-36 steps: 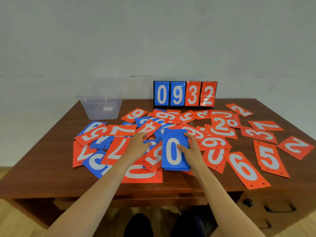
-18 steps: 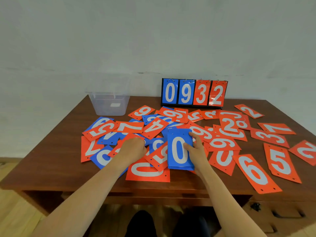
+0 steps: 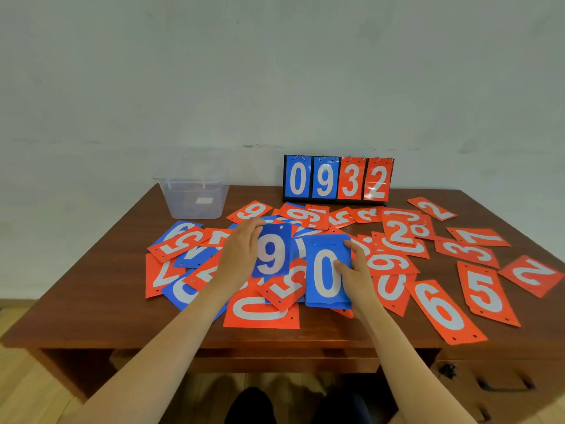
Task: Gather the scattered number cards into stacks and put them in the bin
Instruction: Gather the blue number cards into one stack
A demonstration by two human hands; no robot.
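The left hand (image 3: 241,252), flat on the pile (image 3: 394,261) 0.5 s ago, now has its grip clamped on a blue 9 card (image 3: 270,250), raised just beside the blue 0 stack (image 3: 325,270), which the right hand (image 3: 356,275) pinches mid-frame. This is likely the stack's next card. The bin (image 3: 195,197) stands upper left. Bare counter (image 3: 101,286) lies at the left, its near edge close below the cards.

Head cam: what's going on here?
A person is gathering number cards on the table. The left hand holds a blue 9 card over the pile; the right hand grips a blue stack topped by a 0. Many more cards lie scattered, and the clear bin stands at the back left.
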